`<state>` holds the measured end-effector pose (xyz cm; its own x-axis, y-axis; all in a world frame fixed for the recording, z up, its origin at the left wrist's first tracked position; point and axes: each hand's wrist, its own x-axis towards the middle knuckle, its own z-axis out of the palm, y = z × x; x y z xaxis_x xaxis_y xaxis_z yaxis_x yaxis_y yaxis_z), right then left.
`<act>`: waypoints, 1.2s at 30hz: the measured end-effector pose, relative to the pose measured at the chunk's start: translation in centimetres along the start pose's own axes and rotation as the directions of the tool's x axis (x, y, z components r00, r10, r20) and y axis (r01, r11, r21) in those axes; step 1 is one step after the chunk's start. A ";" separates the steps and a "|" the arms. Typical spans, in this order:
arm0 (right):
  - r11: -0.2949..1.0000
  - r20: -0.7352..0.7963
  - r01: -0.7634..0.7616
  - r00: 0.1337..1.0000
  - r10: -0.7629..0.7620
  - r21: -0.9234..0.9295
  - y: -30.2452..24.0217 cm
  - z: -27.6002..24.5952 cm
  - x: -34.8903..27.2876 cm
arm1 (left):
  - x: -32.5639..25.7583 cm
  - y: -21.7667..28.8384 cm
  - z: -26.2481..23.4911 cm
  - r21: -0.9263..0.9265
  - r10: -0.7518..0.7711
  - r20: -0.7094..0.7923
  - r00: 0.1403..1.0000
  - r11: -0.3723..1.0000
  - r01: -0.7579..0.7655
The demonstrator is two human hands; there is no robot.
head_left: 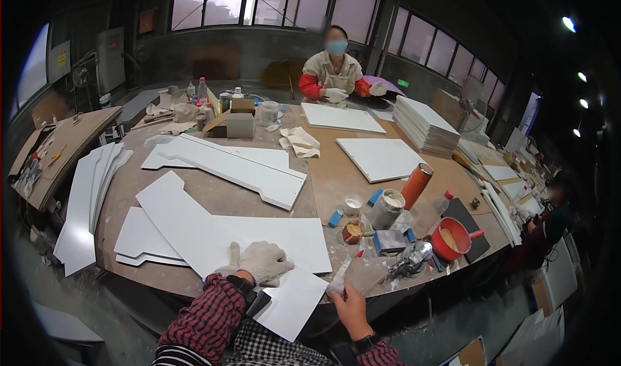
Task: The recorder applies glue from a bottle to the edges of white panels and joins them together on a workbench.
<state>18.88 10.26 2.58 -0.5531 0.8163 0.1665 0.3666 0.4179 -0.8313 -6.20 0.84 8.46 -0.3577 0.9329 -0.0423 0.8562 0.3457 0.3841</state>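
A long white panel [184,210] with an angled end lies slantwise over other white boards [291,230]. Its near end [294,308] juts past the table edge toward me. On it rests my left hand [262,263], in a pale work glove, palm down with the thumb apart from the fingers. My bare right hand [352,309] is closed round a slim white tube [339,275], just right of the panel's near end. A small red tip [359,253] shows close to the tube's upper end. Part of the tube is hidden by my fingers.
Right of my hands stand a red pan [451,235], an orange flask [417,186], a grey can [388,209] and a metal power tool [414,257]. More white panels [226,168] lie farther off. Across the table [323,165] a masked co-worker [334,75] stands near stacked boards [427,125].
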 end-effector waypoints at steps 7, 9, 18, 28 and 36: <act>0.998 -0.051 0.058 0.997 -0.056 0.040 1.1 0.3 -0.5 | -0.6 0.6 -0.3 0.001 -0.034 0.032 0.999 0.999 0.034; 0.998 -0.045 0.014 0.999 -0.011 0.067 0.8 0.4 -0.7 | -1.1 0.7 -0.2 -0.042 -0.011 0.001 1.000 0.999 0.011; 0.999 -0.027 0.039 0.999 -0.039 -0.004 -0.9 -0.3 0.7 | 0.2 0.1 0.4 0.009 0.023 -0.038 0.999 1.000 -0.023; 0.997 -0.018 -0.061 0.998 0.062 0.051 -0.5 0.0 -0.1 | 0.9 0.3 0.8 0.015 -0.043 0.037 0.998 0.999 0.042; 0.992 -0.037 -0.100 0.994 0.103 0.079 -0.2 0.2 -0.1 | 0.6 0.9 0.5 0.016 -0.055 0.039 0.998 0.998 0.054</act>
<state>18.75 10.03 2.64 -0.4842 0.8693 0.0996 0.3601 0.3017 -0.8828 -5.50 1.78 8.29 -0.3891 0.9158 -0.0996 0.8412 0.3973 0.3668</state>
